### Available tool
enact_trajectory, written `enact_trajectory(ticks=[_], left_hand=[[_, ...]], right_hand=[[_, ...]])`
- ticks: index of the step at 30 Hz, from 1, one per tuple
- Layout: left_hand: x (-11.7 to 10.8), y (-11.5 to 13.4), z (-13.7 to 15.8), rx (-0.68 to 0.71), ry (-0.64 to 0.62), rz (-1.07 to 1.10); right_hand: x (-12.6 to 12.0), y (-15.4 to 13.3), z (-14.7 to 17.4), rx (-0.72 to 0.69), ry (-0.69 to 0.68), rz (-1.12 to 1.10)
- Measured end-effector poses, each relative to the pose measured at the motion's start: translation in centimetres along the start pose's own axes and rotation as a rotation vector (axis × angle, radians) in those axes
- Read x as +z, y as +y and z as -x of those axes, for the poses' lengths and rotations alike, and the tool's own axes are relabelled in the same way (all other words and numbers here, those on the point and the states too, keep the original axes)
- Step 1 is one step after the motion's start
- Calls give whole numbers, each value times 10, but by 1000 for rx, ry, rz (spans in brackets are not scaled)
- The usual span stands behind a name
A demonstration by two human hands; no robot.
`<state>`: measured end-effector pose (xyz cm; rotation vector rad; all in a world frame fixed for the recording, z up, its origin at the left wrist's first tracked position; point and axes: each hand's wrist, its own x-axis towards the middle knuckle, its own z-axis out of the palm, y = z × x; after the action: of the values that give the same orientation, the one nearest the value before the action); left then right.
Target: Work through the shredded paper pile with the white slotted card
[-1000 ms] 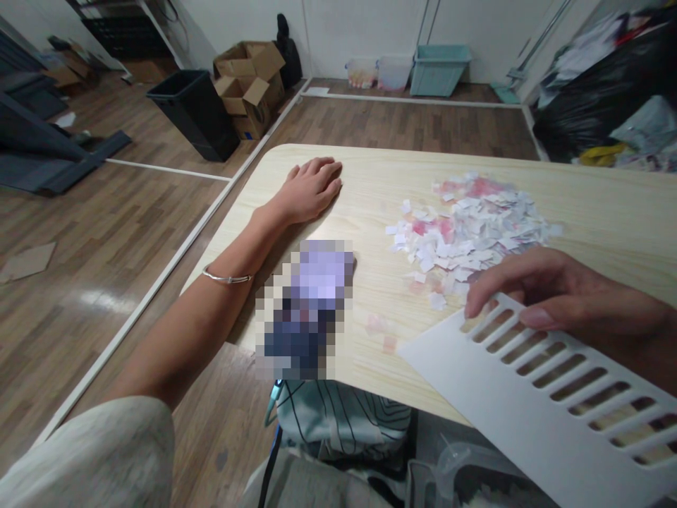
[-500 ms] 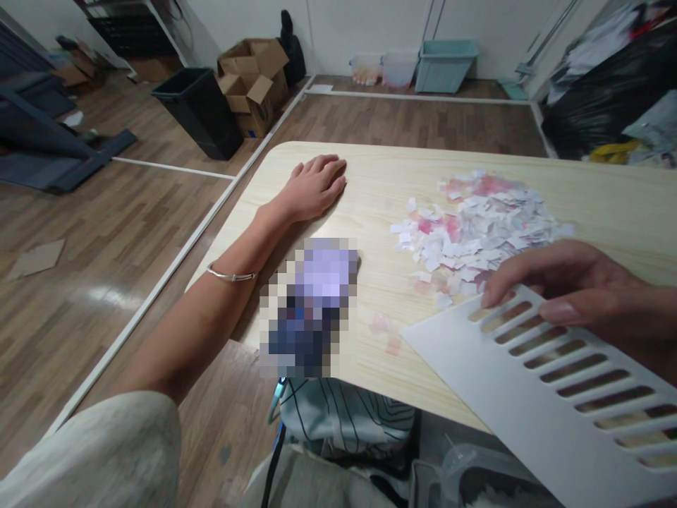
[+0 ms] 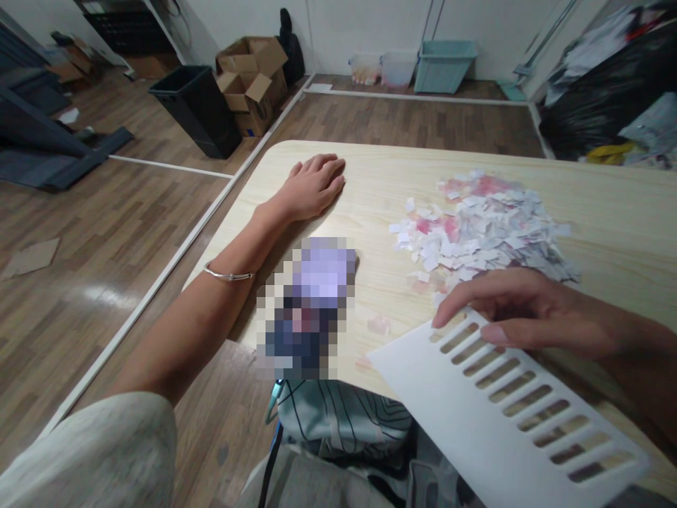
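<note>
My left hand (image 3: pixel 314 187) lies flat on the light wooden table (image 3: pixel 364 204) near its far left corner, fingers stretched out, holding nothing. With thumb and fingers, my right hand (image 3: pixel 518 307) grips the slotted edge of a white flat sheet (image 3: pixel 444 395) that has a row of long rounded slots. The sheet is tilted over the table's front edge. Just beyond my right hand spreads a heap of small white and pink paper scraps (image 3: pixel 486 229). A few pinkish scraps (image 3: pixel 379 324) lie apart, left of the sheet's slots. Between my arms is a pixelated, phone-like object (image 3: pixel 322 275).
A patterned teal bag (image 3: pixel 343 416) sits below the table's front edge. On the floor beyond are a black bin (image 3: pixel 198 109), cardboard boxes (image 3: pixel 254 77), a light-teal tub (image 3: pixel 445 67) and clear containers (image 3: pixel 398 70). Black plastic bags (image 3: pixel 587 106) are piled at right.
My right hand has moved left and slightly toward me with the slotted sheet. The sheet's corner now reaches farther left over the table. My left hand stays in place.
</note>
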<state>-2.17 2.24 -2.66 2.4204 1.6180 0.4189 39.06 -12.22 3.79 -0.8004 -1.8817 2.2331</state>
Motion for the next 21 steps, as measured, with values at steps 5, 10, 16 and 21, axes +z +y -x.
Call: enact_trajectory(ticks=[5,10,16,21], left_hand=[[3,-3,0,20,15,4],[-4,7,1,-33,-31,-18],[-6,4,0,-33,-64,-31],[-2,1,2,-5,-27,42]], right_hand=[[5,-1,5,53,61,31],[-4,9,4,-45,-23,70],[-17,10,8,-32,92,94],[-12,-4,16,-122,188,86]])
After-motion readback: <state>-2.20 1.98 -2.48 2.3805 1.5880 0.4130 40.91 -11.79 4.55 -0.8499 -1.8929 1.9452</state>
